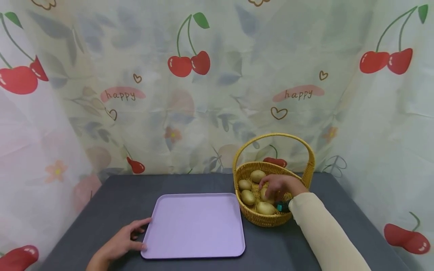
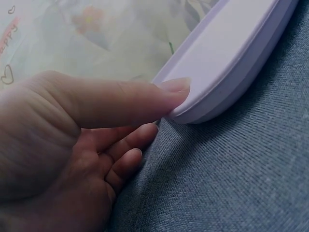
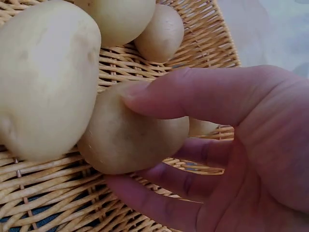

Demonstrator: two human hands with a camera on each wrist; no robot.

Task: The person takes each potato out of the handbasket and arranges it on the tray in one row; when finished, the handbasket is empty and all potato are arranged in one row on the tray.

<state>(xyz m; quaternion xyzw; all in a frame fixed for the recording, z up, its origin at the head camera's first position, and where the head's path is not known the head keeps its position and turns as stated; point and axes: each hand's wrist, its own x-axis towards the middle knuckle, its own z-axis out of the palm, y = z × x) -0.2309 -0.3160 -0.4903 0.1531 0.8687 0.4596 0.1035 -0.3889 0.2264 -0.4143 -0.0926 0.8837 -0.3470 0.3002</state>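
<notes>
My right hand reaches into a wicker basket and grips a potato, thumb on its upper side and fingers curled beneath. Several other potatoes lie around it, among them a large potato beside the held one in the right wrist view. At the left, my left hand touches the edge of a lilac tray with relaxed fingers. Its thumb rests on the rim near a corner, while some other fingers hang loosely bent beside the tray.
The basket's tall arched handle rises above the right forearm. A dark cloth covers the table, and the basket stands against the tray's far right corner. Printed curtains enclose the back and sides.
</notes>
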